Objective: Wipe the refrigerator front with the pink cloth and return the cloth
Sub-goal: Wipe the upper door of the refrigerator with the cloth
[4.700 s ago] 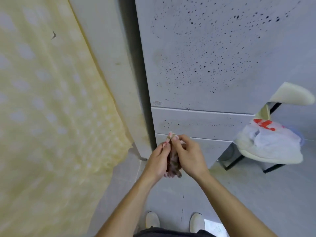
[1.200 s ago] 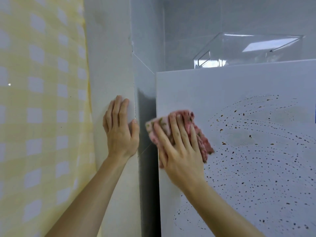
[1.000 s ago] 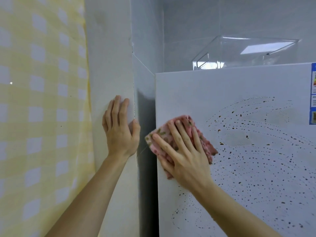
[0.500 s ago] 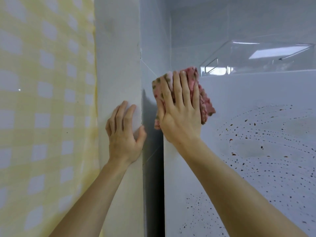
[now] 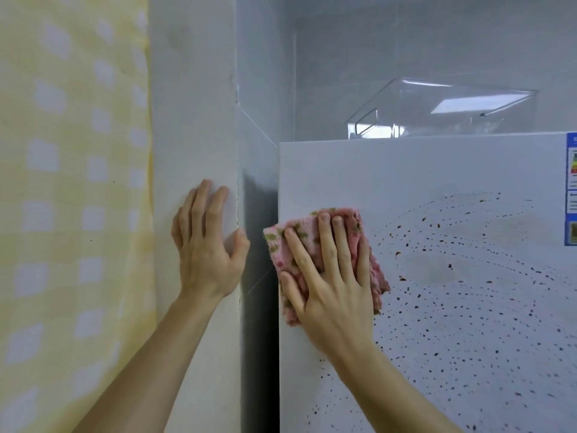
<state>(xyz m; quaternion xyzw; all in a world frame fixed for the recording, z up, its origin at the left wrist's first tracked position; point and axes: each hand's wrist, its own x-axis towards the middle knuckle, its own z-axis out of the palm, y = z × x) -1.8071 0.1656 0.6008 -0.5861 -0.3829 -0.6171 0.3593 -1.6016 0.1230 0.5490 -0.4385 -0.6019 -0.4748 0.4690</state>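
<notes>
The white refrigerator front [image 5: 437,307] fills the right half of the view, covered with curved trails of small dark specks. My right hand [image 5: 331,282] lies flat with straight fingers on the folded pink cloth [image 5: 376,276], pressing it against the door near its upper left edge. The cloth has green-brown flecks and pokes out around my fingers. My left hand [image 5: 207,245] rests open and flat on the white wall [image 5: 193,120], its thumb at the wall's corner.
A yellow checked curtain [image 5: 71,198] hangs at the left. A dark gap [image 5: 259,307] separates wall and refrigerator. A clear plastic bin [image 5: 437,110] sits on top of the refrigerator. A blue-edged label [image 5: 572,189] is stuck at the door's right edge.
My right hand has slid the cloth down from the door's top edge to lower on the door. My left hand has stayed on the wall.
</notes>
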